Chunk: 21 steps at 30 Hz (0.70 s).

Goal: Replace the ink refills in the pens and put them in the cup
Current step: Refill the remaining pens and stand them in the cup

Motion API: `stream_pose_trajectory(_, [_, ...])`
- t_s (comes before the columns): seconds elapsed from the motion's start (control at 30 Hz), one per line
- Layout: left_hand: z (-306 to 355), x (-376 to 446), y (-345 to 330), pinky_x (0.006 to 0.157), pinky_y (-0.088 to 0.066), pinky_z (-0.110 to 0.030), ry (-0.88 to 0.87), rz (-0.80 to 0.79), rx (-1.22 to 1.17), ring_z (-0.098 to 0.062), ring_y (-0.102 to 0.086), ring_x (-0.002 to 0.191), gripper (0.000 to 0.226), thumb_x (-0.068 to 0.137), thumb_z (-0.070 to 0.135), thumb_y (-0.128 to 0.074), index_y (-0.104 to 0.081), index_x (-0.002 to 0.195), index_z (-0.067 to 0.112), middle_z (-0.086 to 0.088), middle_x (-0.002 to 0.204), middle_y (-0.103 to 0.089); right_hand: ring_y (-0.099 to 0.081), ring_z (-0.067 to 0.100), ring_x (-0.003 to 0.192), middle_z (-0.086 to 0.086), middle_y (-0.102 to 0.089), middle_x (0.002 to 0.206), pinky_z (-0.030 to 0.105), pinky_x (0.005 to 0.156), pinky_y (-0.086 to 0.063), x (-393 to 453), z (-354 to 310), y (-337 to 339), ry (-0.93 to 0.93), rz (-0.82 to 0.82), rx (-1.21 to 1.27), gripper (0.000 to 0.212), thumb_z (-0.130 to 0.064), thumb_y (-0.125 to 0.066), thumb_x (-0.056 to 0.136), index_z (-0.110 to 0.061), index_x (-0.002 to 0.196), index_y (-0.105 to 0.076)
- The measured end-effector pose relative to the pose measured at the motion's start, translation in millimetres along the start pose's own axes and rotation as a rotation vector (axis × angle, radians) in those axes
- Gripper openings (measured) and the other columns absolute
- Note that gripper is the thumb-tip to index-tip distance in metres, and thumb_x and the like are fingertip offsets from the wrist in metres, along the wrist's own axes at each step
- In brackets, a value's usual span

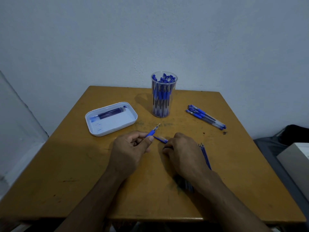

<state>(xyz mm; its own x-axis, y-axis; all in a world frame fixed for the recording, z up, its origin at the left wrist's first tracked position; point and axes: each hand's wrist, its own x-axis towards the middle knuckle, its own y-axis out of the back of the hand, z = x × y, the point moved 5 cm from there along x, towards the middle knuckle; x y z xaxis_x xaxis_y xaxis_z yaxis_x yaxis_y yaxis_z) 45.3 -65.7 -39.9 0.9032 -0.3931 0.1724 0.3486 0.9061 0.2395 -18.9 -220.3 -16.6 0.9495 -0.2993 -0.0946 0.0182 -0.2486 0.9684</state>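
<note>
A blue pen front section (153, 132), tip pointing to 1 o'clock, is pinched in the left hand (132, 148). A second pen part (160, 139) is gripped by the right hand (182, 150), beside loose refills (205, 156). The clear cup (161, 94) at 12 o'clock is judged nearly full. Pens (205, 117) at 2 o'clock are left, and refills lie in the white tray (93, 128) at 10 o'clock on the worktop (70, 164).

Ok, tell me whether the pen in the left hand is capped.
Uncapped. The pen held by the left hand shows its bare metal tip pointing toward the cup.
</note>
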Motion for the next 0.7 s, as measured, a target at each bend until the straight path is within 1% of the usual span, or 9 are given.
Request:
stream_pose_trajectory(0.07, [0,0,0,0.056,-0.048,-0.019,0.003,0.004,0.004,-0.003,-0.063,0.058,0.009,0.09,0.034,-0.071,-0.073,0.098,0.029,0.0,0.07,-0.073,-0.055,0.015,0.102,0.0,-0.056,0.118,0.032,0.088,-0.051,-1,2,-1,0.005,-0.006,-0.002,0.028,-0.031,-0.063,0.098,-0.023,0.124,-0.067])
stream_pose_trajectory(0.17, [0,-1,1,0.055,-0.048,-0.018,-0.005,0.0,0.005,-0.003,-0.063,0.059,0.008,0.092,0.029,-0.071,-0.074,0.099,0.026,0.0,0.071,-0.074,-0.059,0.018,0.099,0.004,-0.064,0.116,0.03,0.083,-0.05,-4,7,4,0.04,0.09,0.096,0.018,-0.028,-0.06,0.099,-0.021,0.11,-0.072])
stream_pose_trajectory(0.23, [2,-2,0,0.056,-0.049,-0.018,-0.014,-0.009,-0.01,-0.004,-0.065,0.061,0.007,0.093,0.023,-0.071,-0.074,0.099,0.026,-0.001,0.071,-0.074,-0.057,0.011,0.1,-0.001,-0.065,0.117,0.02,0.078,-0.046,-4,9,13,0.028,0.087,0.16,0.021,-0.03,-0.059,0.101,-0.024,0.115,-0.073])
stream_pose_trajectory(0.27, [3,-3,0,0.056,-0.049,-0.018,-0.024,-0.016,-0.019,-0.006,-0.066,0.063,0.009,0.093,0.02,-0.071,-0.074,0.098,0.027,-0.001,0.071,-0.074,-0.056,0.004,0.097,-0.006,-0.067,0.114,0.015,0.074,-0.043,-6,11,18,0.023,0.127,0.271,0.023,-0.032,-0.06,0.101,-0.026,0.118,-0.073])
stream_pose_trajectory(0.33, [5,-4,-2,0.057,-0.05,-0.018,-0.047,-0.035,-0.026,-0.01,-0.069,0.066,0.014,0.094,0.016,-0.07,-0.073,0.098,0.029,0.0,0.072,-0.074,-0.059,-0.003,0.076,-0.014,-0.072,0.092,0.014,0.062,-0.04,-8,15,22,0.023,0.188,0.721,0.019,-0.034,-0.064,0.098,-0.029,0.111,-0.076])
stream_pose_trajectory(0.4, [7,-6,-5,0.057,-0.05,-0.018,-0.077,-0.065,-0.018,-0.012,-0.07,0.067,0.018,0.095,0.014,-0.069,-0.073,0.099,0.031,0.0,0.072,-0.074,-0.051,0.002,0.051,-0.006,-0.068,0.069,0.021,0.047,-0.037,-13,12,20,0.0,0.101,1.148,0.015,-0.032,-0.066,0.097,-0.025,0.103,-0.079])
stream_pose_trajectory(0.5, [7,-7,-9,0.056,-0.047,-0.018,-0.111,-0.122,-0.002,-0.007,-0.063,0.06,0.016,0.097,0.016,-0.066,-0.074,0.105,0.026,0.0,0.071,-0.072,-0.046,0.011,0.045,0.004,-0.062,0.061,0.024,0.038,-0.034,-12,8,14,-0.001,0.101,1.259,0.015,-0.025,-0.067,0.097,-0.019,0.104,-0.079])
stream_pose_trajectory(0.57, [6,-7,-10,0.055,-0.046,-0.017,-0.116,-0.126,0.004,-0.006,-0.061,0.058,0.016,0.097,0.019,-0.065,-0.074,0.109,0.024,-0.001,0.07,-0.07,-0.048,0.012,0.048,0.006,-0.064,0.064,0.025,0.038,-0.036,-9,9,14,-0.019,0.155,1.277,0.015,-0.023,-0.067,0.097,-0.016,0.103,-0.078])
stream_pose_trajectory(0.7, [6,-5,-10,0.058,-0.051,-0.023,-0.118,-0.107,0.013,-0.01,-0.062,0.062,0.013,0.097,0.019,-0.065,-0.074,0.104,0.025,-0.003,0.069,-0.069,-0.054,0.013,0.055,0.016,-0.073,0.096,0.024,0.038,-0.041,-8,14,12,-0.078,0.212,1.544,0.02,-0.02,-0.062,0.099,-0.008,0.11,-0.074])
